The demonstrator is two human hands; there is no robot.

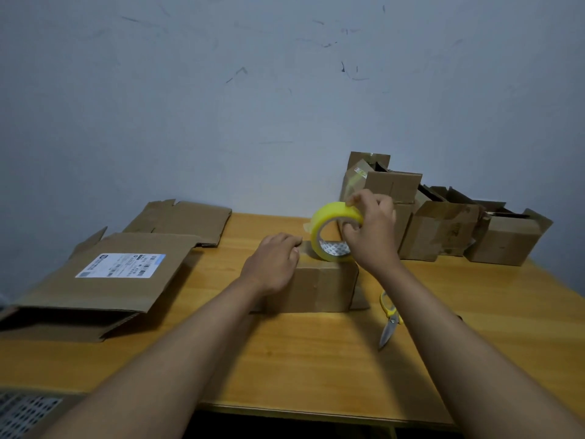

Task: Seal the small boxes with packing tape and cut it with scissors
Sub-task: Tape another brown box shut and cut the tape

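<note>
Left hand (pixel 273 264) pressed flat, steadying box (pixel 316 286); at its 2 o'clock, right hand (pixel 372 229) gripped tape roll (pixel 332 231) for dispensing.

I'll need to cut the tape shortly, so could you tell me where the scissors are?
The scissors lie on the wooden table, just right of the small box, beside the right forearm.

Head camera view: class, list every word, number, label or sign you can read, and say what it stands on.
Nothing can be quoted.
Shipping label on the large flattened carton: print and barcodes too blurred.
Tape roll core: pattern too small.
Small sticker on rear box: unreadable.
</note>
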